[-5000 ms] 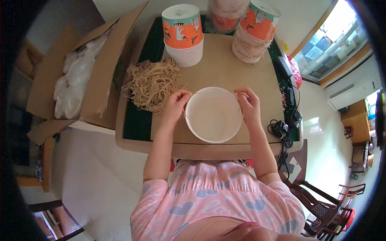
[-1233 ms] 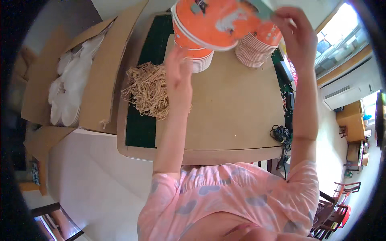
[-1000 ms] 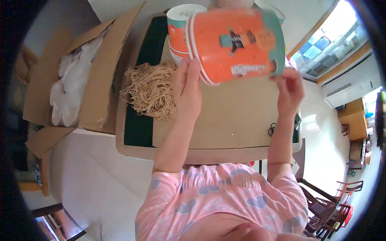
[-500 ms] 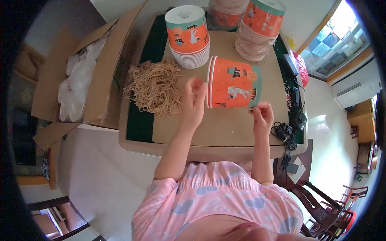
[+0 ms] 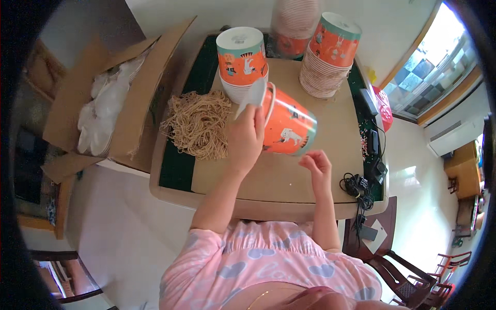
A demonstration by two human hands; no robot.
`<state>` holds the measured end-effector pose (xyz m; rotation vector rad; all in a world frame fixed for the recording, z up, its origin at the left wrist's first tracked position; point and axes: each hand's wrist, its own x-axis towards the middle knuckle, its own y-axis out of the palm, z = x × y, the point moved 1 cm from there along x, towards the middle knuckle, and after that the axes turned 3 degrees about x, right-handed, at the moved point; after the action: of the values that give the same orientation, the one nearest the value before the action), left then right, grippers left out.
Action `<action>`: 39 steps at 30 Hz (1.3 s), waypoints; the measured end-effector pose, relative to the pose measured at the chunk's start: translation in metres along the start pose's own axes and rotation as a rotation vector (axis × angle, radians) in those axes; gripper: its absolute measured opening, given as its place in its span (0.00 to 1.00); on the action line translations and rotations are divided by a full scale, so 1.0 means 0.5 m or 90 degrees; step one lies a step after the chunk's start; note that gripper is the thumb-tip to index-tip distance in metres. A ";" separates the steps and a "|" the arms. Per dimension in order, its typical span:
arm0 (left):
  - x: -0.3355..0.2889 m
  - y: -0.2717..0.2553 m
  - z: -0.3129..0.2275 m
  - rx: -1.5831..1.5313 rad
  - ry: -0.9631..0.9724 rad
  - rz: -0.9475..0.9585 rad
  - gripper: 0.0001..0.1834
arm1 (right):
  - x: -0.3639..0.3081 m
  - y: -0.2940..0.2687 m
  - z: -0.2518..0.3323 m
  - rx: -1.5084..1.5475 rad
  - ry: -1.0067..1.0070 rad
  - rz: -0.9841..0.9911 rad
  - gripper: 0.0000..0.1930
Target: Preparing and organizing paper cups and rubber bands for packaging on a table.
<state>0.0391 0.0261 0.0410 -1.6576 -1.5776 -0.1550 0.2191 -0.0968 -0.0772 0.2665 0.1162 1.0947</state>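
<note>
My left hand [image 5: 247, 137] is closed at the rim of an orange paper bucket [image 5: 289, 123] with a green base band and printed figures. The bucket lies tilted on its side in the air, mouth to the left. A white piece [image 5: 253, 97] shows at its mouth, partly behind my fingers; I cannot tell whether it is a separate sheet or the bucket's inside. My right hand [image 5: 318, 164] is just below the base and apart from it, thumb and fingertips pinched together. Whatever lies between them is too small to see. A heap of tan twine [image 5: 199, 125] lies left of my left hand.
Upside-down stacks of similar buckets stand at the back: one left of centre [image 5: 241, 59], one right [image 5: 330, 54], and a wrapped stack [image 5: 293, 26] between. A cardboard box [image 5: 135, 98] holding white items is at the left. Black cables [image 5: 357, 188] lie along the right edge.
The bucket has tipped, its base swinging down and left, and the white piece has come into sight at its mouth. My right hand has come off the base and moved slightly left and down.
</note>
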 end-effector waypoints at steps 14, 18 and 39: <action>0.070 -0.072 -0.099 0.151 0.391 0.051 0.06 | 0.034 0.049 0.204 -0.471 -0.427 0.110 0.23; 0.061 -0.176 -0.105 0.137 0.328 -0.082 0.06 | 0.021 0.042 0.196 -0.624 -0.351 0.243 0.30; -0.120 -0.064 0.065 0.076 0.356 0.142 0.07 | 0.052 0.009 0.175 -0.791 -0.351 0.063 0.11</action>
<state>-0.0154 -0.0042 -0.0014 -1.5139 -0.9607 -0.3654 0.2467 -0.0856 0.0090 -0.5569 -1.0523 0.9753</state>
